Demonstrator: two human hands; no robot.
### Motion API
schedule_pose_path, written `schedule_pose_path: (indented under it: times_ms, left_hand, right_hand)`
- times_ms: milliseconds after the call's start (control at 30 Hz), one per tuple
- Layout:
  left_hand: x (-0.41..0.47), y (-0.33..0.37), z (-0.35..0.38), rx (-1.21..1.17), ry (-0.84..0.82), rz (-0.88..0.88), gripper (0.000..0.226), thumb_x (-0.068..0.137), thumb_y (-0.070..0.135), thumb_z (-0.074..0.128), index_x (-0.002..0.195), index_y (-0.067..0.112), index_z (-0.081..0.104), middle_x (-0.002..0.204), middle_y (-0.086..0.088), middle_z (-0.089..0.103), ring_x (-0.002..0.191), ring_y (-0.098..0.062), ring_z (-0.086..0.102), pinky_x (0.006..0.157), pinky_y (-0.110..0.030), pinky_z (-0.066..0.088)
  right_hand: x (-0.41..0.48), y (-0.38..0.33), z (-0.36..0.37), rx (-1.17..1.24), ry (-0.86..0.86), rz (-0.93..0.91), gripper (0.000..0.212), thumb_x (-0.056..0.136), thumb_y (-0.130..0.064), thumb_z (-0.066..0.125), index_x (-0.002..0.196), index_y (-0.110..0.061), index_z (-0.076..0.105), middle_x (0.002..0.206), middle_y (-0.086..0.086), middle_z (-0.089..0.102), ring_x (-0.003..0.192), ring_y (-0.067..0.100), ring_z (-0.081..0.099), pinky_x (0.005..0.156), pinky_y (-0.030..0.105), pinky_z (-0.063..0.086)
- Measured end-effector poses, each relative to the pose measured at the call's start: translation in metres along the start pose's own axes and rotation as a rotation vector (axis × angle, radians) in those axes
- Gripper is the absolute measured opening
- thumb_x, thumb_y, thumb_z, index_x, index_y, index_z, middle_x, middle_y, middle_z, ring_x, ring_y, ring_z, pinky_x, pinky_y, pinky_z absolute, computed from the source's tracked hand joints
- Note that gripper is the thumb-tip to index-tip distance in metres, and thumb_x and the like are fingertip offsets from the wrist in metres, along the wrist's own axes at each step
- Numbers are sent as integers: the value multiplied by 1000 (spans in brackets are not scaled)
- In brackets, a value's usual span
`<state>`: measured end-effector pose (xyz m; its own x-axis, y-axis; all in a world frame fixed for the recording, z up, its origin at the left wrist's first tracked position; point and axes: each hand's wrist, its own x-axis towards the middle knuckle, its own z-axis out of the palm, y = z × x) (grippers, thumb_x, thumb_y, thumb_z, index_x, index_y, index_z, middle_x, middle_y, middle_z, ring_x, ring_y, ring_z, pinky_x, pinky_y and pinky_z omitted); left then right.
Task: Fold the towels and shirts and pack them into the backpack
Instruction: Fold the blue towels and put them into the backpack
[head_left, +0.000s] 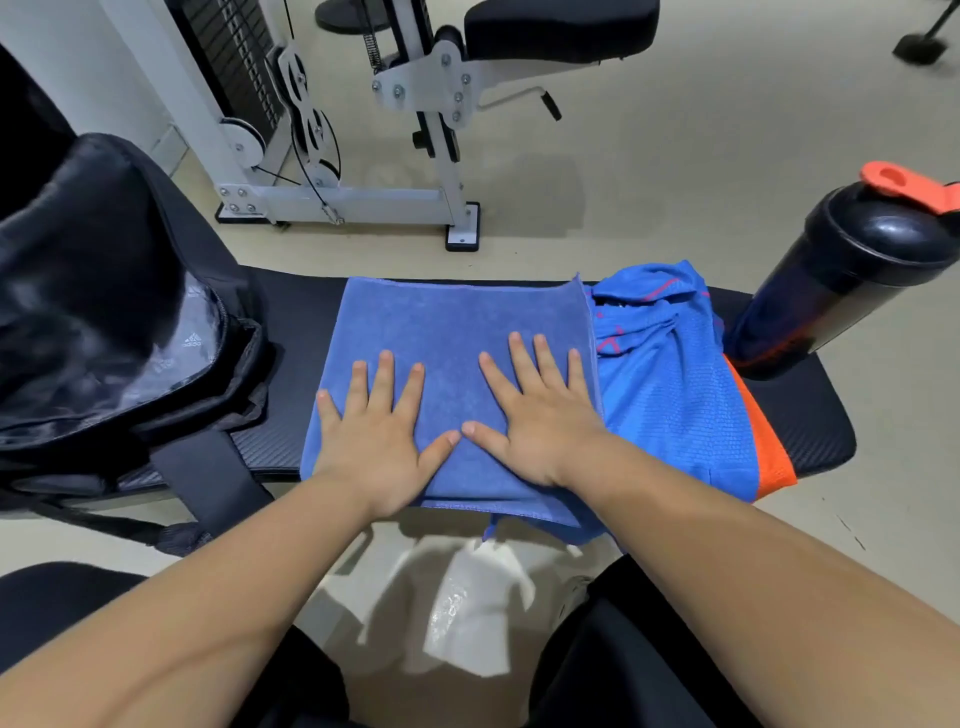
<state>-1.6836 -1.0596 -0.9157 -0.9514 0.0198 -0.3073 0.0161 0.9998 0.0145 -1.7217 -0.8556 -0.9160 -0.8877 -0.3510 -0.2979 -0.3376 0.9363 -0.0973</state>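
Note:
A folded blue towel (452, 322) lies flat on the black bench (800, 415) in front of me. My left hand (382, 436) and my right hand (540, 415) both rest palm-down on its near half, fingers spread, thumbs almost touching. A crumpled blue shirt with orange trim (670, 395) lies right of the towel, partly under its edge. The black backpack (104, 291) stands at the left end of the bench; whether it is open I cannot tell.
A black shaker bottle with an orange lid (852, 270) stands on the bench's right end. A white weight machine (363, 130) stands on the floor behind the bench. White cloth or plastic (467, 608) lies on the floor between my knees.

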Motion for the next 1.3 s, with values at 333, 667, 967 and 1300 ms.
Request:
schedule_pose_path:
  times_ms: [333,667,967,1300]
  left_hand:
    - [-14,-30,-41,67,161,197,33,97,53,40,106,24,52,101,-1,53,98,-30,57,74,-40,42]
    - [75,-63,-69,167,121,111,43,94,52,53,126,23,58,122,-6,57,114,-33,49,89,-44,44]
    - [102,-76,-90,152,-127,143,40,82,64,66,92,27,54,97,1,58,93,-25,51,75,-36,44]
    - [95,-72,-89,-52,-73,232,22,83,31,66,72,23,50,75,4,55,76,-23,52,62,-32,39]
  right_hand:
    - [-35,-2,-40,-10,94,-84,69,89,-72,18,129,-33,58,130,-1,56,119,28,50,102,46,40]
    - [55,59,-68,-110,125,19,30,94,-34,55,123,-31,64,119,-1,62,112,29,48,92,41,43]
    - [79,58,-89,-78,-84,5,25,83,-33,71,105,-28,61,101,-6,65,97,25,58,81,35,50]
    - [70,67,-86,43,26,-61,15,87,-42,65,80,-33,55,93,-12,56,97,23,50,92,42,46]
